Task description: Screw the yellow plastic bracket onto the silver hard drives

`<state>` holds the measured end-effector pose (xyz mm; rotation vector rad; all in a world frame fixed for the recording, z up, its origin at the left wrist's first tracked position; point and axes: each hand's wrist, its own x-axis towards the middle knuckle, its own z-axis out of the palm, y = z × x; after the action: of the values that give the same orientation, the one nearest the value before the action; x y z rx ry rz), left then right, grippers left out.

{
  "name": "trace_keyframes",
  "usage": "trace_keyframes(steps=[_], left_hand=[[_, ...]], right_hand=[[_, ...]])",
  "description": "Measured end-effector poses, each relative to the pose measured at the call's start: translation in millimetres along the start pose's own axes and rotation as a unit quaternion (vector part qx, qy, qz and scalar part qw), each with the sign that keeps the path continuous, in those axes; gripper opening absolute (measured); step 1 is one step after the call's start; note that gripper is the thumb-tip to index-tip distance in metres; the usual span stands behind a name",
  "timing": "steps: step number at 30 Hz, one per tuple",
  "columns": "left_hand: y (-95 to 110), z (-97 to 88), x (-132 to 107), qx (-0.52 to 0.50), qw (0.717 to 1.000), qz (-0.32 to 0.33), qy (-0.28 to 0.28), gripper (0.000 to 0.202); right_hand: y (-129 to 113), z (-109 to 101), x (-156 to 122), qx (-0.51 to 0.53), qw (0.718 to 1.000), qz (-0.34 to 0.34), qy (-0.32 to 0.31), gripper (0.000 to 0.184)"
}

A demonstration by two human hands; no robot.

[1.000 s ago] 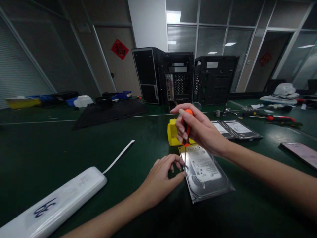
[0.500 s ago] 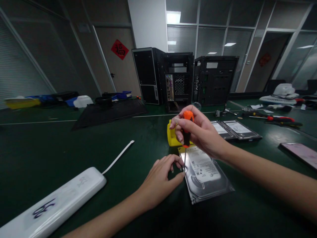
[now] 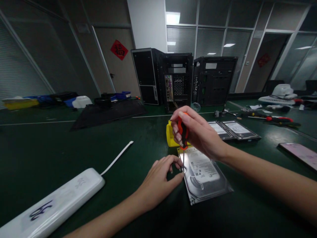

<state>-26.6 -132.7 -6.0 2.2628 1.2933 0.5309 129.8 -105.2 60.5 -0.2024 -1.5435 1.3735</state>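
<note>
A silver hard drive (image 3: 204, 175) with a white label lies flat on the green table (image 3: 74, 148) in front of me. My right hand (image 3: 198, 132) is closed round the orange-and-black handle of a screwdriver (image 3: 183, 134) held upright, its thin shaft pointing down to the drive's left edge. My left hand (image 3: 158, 181) rests on the table beside that edge, thumb and forefinger curled around the screwdriver's tip. Whether a screw sits under the tip is hidden.
A yellow box (image 3: 171, 135) sits just behind the drive. Two more hard drives (image 3: 232, 129) lie at the right, tools (image 3: 277, 119) and a phone (image 3: 300, 153) farther right. A white power strip (image 3: 54, 205) lies near left. Two open computer cases (image 3: 183, 79) stand at the back.
My right hand has shifted its fingers on the screwdriver handle, now covering the orange cap that showed half a second ago. The left hand and the drive have stayed put.
</note>
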Motion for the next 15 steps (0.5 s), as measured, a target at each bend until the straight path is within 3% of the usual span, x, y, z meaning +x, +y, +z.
trace_keyframes(steps=[6, 15], left_hand=[[0.5, -0.9, -0.2, 0.0, 1.0, 0.001, 0.0, 0.019], [-0.5, -0.5, -0.8, -0.002, 1.0, 0.007, -0.002, 0.019]], right_hand=[[1.2, -1.8, 3.7, 0.016, 1.0, -0.01, -0.006, 0.008], [2.9, 3.2, 2.1, 0.02, 1.0, 0.0, 0.007, 0.018]])
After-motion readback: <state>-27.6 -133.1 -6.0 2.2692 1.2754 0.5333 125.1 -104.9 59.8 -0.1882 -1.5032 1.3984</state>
